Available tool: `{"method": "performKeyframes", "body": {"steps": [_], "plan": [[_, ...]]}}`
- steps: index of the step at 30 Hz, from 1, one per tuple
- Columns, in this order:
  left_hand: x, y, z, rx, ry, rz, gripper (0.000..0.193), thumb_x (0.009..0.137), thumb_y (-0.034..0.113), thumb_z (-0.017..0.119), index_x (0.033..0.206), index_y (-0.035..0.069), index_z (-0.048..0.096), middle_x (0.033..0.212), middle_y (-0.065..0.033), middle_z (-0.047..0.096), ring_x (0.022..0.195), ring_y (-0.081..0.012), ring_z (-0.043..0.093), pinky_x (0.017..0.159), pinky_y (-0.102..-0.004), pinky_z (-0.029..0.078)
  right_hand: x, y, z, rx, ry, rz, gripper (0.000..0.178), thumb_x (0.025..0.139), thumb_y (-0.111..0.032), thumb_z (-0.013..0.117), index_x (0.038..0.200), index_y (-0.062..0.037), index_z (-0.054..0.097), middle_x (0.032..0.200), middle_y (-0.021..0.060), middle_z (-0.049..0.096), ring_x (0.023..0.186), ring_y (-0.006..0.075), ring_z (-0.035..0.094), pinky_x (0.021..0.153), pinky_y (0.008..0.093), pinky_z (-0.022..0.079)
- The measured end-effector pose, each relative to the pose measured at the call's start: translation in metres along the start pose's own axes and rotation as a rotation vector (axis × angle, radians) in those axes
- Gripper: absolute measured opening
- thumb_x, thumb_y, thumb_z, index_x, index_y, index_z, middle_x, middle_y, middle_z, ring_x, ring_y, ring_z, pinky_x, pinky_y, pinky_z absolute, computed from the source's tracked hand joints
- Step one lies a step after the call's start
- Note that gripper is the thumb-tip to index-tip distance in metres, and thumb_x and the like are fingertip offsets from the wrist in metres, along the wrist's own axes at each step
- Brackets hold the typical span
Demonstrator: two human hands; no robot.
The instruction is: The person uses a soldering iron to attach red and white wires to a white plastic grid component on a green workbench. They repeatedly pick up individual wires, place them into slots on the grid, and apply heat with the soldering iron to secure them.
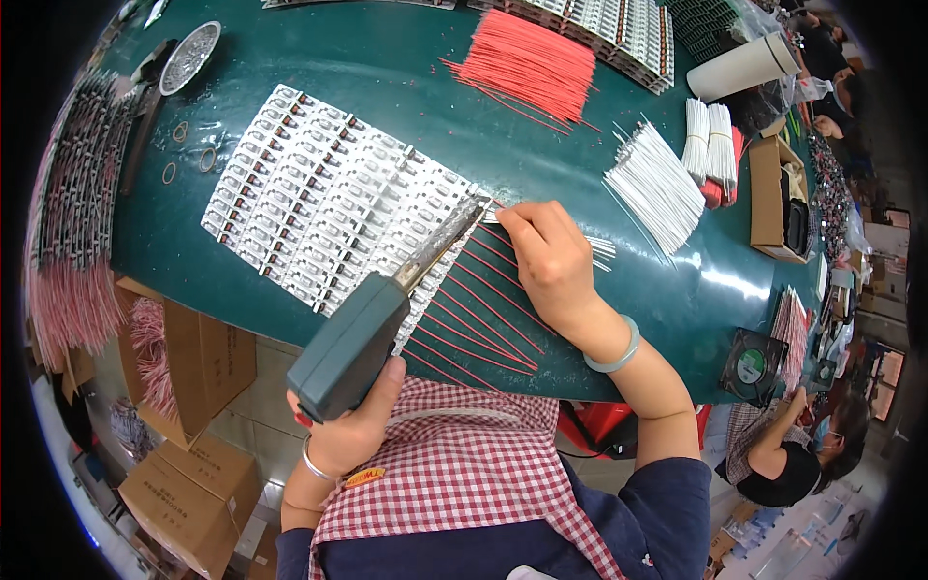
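My left hand (350, 431) is wrapped round the grip of a dark green pistol-shaped soldering gun (356, 338). Its metal tip reaches up to the right corner of a white panel of small circuit boards (319, 184), which lies slanted on the table. At that same corner, the thumb and fingers of my right hand (549, 263) pinch a thin red wire (499, 203). The hand hides most of this wire. Along the panel's right edge, several red wires (483, 324) fan out towards my apron. A few white wires (601, 253) lie beside my right wrist.
On the green table (406, 97) are a pile of red wires (527, 72), a pile of white wires (659, 184), a metal dish (190, 58) and a white cylinder (739, 68). Wired boards (77, 193) hang at the left edge. Another person (788, 445) sits at the right.
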State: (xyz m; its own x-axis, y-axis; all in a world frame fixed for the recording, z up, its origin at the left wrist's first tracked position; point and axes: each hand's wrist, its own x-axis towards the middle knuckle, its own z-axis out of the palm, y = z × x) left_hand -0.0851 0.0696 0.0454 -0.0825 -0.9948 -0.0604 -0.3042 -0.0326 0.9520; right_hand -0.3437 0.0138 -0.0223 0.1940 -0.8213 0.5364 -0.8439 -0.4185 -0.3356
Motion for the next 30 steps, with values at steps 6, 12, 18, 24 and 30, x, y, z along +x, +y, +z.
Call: {"method": "performKeyframes", "body": {"steps": [6,12,18,24,30], "plan": [[0.012,0.015,-0.003,0.246,-0.067,0.258,0.022,0.078,0.000,0.074,0.099,-0.006,0.069,0.094,-0.0171,0.069,0.075,-0.0255,0.069,0.065,-0.0303,0.054,-0.001,0.002,0.002,-0.004,-0.018,-0.019,0.030,0.070,0.000,0.066,0.100,0.0030,0.067,0.093,0.0108,0.062,0.078,0.0252,0.061,0.062,0.0339,0.051],[0.024,0.003,0.012,0.165,-0.084,0.144,0.018,0.078,-0.002,0.074,0.095,-0.005,0.069,0.087,-0.0119,0.067,0.067,-0.0177,0.063,0.060,-0.0270,0.050,0.001,0.002,0.000,0.015,-0.057,-0.020,0.034,0.068,0.000,0.065,0.102,0.0047,0.066,0.095,0.0122,0.062,0.079,0.0253,0.060,0.062,0.0340,0.052],[0.030,0.001,0.019,0.174,-0.097,0.133,0.016,0.078,-0.003,0.074,0.093,-0.005,0.069,0.084,-0.0103,0.066,0.065,-0.0160,0.062,0.059,-0.0266,0.048,0.001,0.003,0.000,-0.003,-0.057,-0.025,0.034,0.067,0.000,0.065,0.101,0.0050,0.066,0.095,0.0125,0.062,0.079,0.0251,0.060,0.062,0.0334,0.052],[0.030,-0.002,0.024,0.207,-0.086,0.154,0.016,0.076,-0.005,0.074,0.091,-0.003,0.068,0.082,-0.0089,0.065,0.064,-0.0157,0.061,0.059,-0.0265,0.047,0.002,0.001,0.001,-0.022,-0.065,-0.026,0.032,0.068,0.000,0.065,0.099,0.0049,0.066,0.094,0.0125,0.062,0.080,0.0248,0.060,0.062,0.0330,0.052],[0.030,-0.002,0.022,0.251,-0.101,0.194,0.015,0.075,-0.006,0.073,0.088,-0.003,0.068,0.080,-0.0087,0.064,0.063,-0.0163,0.060,0.057,-0.0268,0.046,0.003,0.001,0.000,-0.023,-0.067,-0.031,0.031,0.069,-0.001,0.066,0.099,0.0051,0.067,0.094,0.0123,0.062,0.080,0.0246,0.061,0.062,0.0328,0.052]]}}
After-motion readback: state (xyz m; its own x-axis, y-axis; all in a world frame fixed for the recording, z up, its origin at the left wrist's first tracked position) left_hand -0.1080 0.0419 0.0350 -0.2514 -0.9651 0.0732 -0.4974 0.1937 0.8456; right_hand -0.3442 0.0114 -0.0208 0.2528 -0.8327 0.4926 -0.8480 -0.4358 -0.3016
